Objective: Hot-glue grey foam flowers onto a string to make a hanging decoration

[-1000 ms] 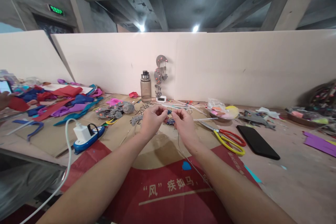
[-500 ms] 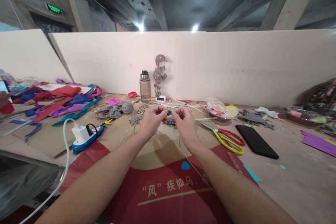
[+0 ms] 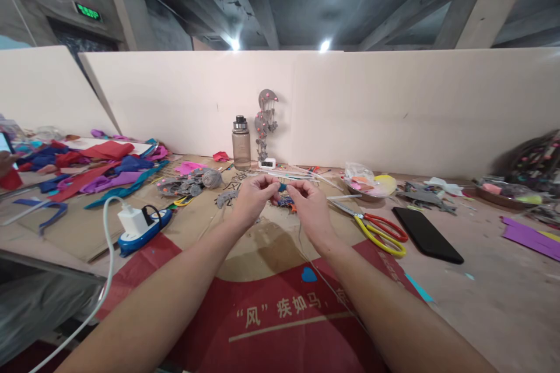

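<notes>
Between my fingertips, above the middle of the brown and red paper sheet (image 3: 262, 326), is a small blue-green piece (image 3: 282, 187). My left hand (image 3: 256, 198) pinches its left side, and my right hand (image 3: 308, 201) pinches its right side. Just under the hands lies a small cluster of dark blue and orange bits (image 3: 286, 203), partly covered by the fingers. A thin grey cord (image 3: 321, 274) runs from near my right hand down to my right forearm. One blue heart-shaped piece (image 3: 308, 274) lies on the red part of the sheet.
Scissors with red and yellow handles (image 3: 380, 234) and a black phone (image 3: 426, 235) lie at right. A bottle (image 3: 241, 144) stands at the back. Left are a blue power strip (image 3: 144, 233) with a white cable, coloured cloth strips (image 3: 102, 166) and a person's hand (image 3: 6, 162).
Both hands stay nearly in place, still pinching the blue-green piece. The view has shifted very slightly.
</notes>
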A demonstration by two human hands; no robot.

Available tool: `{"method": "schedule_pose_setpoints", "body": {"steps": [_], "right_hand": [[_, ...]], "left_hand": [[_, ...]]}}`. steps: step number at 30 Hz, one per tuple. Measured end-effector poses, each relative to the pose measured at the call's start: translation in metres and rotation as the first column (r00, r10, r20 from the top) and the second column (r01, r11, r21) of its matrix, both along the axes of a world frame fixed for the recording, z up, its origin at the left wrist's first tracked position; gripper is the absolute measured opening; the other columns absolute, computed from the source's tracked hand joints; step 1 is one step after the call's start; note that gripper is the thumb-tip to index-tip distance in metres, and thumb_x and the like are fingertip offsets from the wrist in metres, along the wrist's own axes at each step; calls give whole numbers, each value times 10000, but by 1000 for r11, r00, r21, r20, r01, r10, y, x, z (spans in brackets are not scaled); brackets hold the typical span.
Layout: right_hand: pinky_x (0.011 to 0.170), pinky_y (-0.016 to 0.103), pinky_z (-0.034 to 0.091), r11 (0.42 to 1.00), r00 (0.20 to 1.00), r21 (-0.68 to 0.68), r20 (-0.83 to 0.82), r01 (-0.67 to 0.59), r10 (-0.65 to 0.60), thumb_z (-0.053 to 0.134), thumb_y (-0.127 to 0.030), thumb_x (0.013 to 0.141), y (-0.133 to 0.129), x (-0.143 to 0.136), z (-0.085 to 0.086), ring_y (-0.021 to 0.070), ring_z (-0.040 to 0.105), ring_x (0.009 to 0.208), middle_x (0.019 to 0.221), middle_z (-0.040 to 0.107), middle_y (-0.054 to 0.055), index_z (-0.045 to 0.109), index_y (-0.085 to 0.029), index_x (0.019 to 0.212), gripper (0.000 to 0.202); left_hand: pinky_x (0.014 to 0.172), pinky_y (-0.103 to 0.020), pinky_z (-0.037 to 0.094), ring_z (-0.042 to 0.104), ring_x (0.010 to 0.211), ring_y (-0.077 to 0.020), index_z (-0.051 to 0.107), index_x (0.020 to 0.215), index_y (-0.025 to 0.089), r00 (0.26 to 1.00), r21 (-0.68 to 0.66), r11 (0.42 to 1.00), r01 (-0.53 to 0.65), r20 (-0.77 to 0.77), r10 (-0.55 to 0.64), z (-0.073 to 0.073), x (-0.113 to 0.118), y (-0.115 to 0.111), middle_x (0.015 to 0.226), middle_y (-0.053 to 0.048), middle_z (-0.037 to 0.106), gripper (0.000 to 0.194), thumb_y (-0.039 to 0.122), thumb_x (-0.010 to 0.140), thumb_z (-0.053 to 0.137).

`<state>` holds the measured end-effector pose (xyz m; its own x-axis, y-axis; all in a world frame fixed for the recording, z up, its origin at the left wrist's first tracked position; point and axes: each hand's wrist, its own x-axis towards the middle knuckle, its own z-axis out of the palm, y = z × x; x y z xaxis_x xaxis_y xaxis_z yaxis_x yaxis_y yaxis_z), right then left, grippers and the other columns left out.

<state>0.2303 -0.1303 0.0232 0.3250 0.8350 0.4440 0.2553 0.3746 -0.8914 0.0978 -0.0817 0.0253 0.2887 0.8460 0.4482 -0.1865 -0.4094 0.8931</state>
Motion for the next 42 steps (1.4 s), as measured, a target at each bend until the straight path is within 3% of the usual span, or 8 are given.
{"method": "schedule_pose_setpoints", "body": {"steps": [9,16,21,26,31,38,42], "right_hand": [[574,248,368,999,999,7,11,34,-34,579,-353,741,-2,3,1,122,458,612,667,567,-11,618,-173,756,186],[596,257,387,997,997,-14,37,72,-72,576,-348,743,-3,6,0,129,475,621,680,589,-9,620,-178,777,179],[578,258,371,997,995,11,55,77,-78,571,-342,747,-3,5,-1,128,463,605,662,567,-14,608,-183,756,164],[561,258,347,998,993,21,99,58,-60,566,-331,753,-6,1,0,123,444,583,618,528,-28,605,-182,740,154],[558,261,344,999,994,17,103,46,-48,562,-328,748,-9,1,3,122,439,581,626,536,-25,600,-181,733,153],[579,265,354,997,986,12,151,70,-71,560,-307,762,-9,3,1,125,465,590,643,565,-19,608,-187,760,130],[596,268,353,996,970,47,230,72,-81,555,-300,784,-10,2,1,129,469,599,635,566,-13,602,-188,738,130]], "left_hand": [[514,-220,411,511,483,-83,617,756,144,991,-109,985,135,2,-136,5,1,-1,561,17,602,220,347,739,701],[623,-254,466,568,557,-99,637,766,128,977,-149,966,211,11,-212,7,0,-2,637,-13,637,252,364,732,721],[582,-237,445,546,542,-93,660,808,129,986,-111,980,165,-7,-167,6,1,-2,627,-6,631,234,331,715,733],[526,-223,415,513,499,-86,635,702,134,992,-97,988,122,-32,-126,6,-1,-2,558,1,602,203,321,720,711],[478,-204,382,485,468,-72,629,677,132,979,-190,962,195,-17,-202,11,-4,-2,531,4,581,203,312,703,719],[544,-220,474,586,576,-103,700,829,117,960,-208,949,238,-100,-263,16,-7,-4,673,-46,668,222,295,703,741],[545,-235,501,599,524,-111,684,769,110,968,-154,977,146,-182,-174,15,-6,-4,609,-49,668,250,350,721,737]]}}
